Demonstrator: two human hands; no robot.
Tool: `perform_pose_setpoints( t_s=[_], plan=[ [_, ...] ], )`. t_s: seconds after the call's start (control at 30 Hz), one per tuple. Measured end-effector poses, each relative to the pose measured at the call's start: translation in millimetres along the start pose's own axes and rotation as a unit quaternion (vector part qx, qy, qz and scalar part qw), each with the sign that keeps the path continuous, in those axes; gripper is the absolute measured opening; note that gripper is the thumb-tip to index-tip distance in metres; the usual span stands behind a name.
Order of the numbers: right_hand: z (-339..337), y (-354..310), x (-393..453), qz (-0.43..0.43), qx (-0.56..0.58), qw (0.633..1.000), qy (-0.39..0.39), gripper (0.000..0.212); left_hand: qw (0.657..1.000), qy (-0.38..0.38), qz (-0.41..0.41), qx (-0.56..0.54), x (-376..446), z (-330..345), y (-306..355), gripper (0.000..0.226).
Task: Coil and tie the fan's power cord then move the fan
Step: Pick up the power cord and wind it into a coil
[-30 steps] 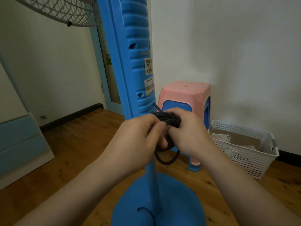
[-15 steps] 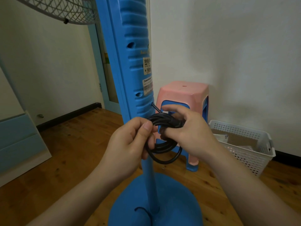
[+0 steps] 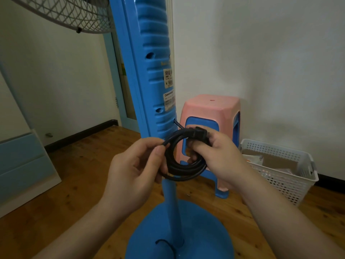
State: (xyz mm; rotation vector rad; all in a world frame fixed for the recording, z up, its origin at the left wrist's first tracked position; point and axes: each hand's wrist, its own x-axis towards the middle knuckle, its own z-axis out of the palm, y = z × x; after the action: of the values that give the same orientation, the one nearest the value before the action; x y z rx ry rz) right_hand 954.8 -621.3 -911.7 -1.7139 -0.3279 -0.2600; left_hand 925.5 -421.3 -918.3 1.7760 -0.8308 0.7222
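A blue standing fan (image 3: 155,75) rises in front of me, its round base (image 3: 201,230) on the wooden floor and its grey grille (image 3: 63,14) at the top left. The black power cord (image 3: 184,169) is wound into a small coil just in front of the pole. My left hand (image 3: 134,176) pinches the coil's left side between thumb and fingers. My right hand (image 3: 216,157) grips the coil's right side, with the black plug (image 3: 200,132) held at the top. A short cord stretch runs from the coil up into the fan column.
A pink and blue plastic stool (image 3: 211,116) stands against the white wall behind the fan. A white perforated basket (image 3: 283,176) with papers sits to its right. A pale blue cabinet (image 3: 22,165) is at the left. A short black cord piece (image 3: 166,243) lies on the base.
My hands have drawn apart, exposing the round coil between them. The plug has come into view at the top of the coil in my right hand.
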Motion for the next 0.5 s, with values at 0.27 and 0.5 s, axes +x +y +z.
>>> perform_pose_setpoints(
  t_s=[0.27, 0.5],
  plan=[
    [-3.6, -2.9, -3.1, 0.019, -0.010, 1.000, -0.017, 0.041, 0.991, 0.033, 0.070, 0.112, -10.2, -4.9, 8.8, 0.012],
    [-4.7, -4.9, -5.2, 0.030, -0.005, 0.999, -0.017, 0.040, 0.981, 0.027, 0.045, 0.187, -8.5, -6.4, 9.4, 0.030]
  ],
)
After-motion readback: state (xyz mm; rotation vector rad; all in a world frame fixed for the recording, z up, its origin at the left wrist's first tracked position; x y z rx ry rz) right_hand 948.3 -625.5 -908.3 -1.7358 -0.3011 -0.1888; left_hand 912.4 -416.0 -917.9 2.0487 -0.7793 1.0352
